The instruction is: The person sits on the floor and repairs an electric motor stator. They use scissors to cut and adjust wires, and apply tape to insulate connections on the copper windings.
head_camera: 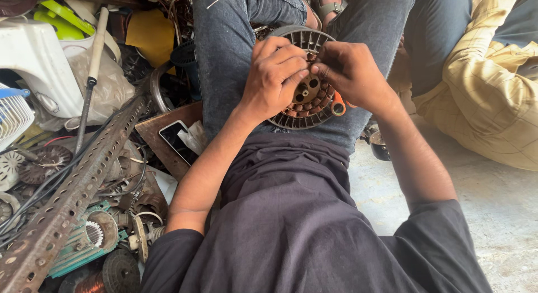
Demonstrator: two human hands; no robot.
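A round grey fan motor stator (307, 105) with copper windings rests on my lap, between my jeans-clad legs. My left hand (273, 74) curls over its left side and grips it. My right hand (352, 74) pinches at the windings near the top of the stator, fingertips meeting those of the left hand. An orange-handled tool (338, 105) lies against the stator's right edge, under my right hand; whether that hand holds it is unclear.
A pile of scrap sits at left: a perforated metal angle bar (73, 192), motor parts (92, 232), a white plastic casing (33, 57), a phone (177, 137) on a board. Another person in yellow checked cloth (482, 97) sits at right on concrete floor (493, 203).
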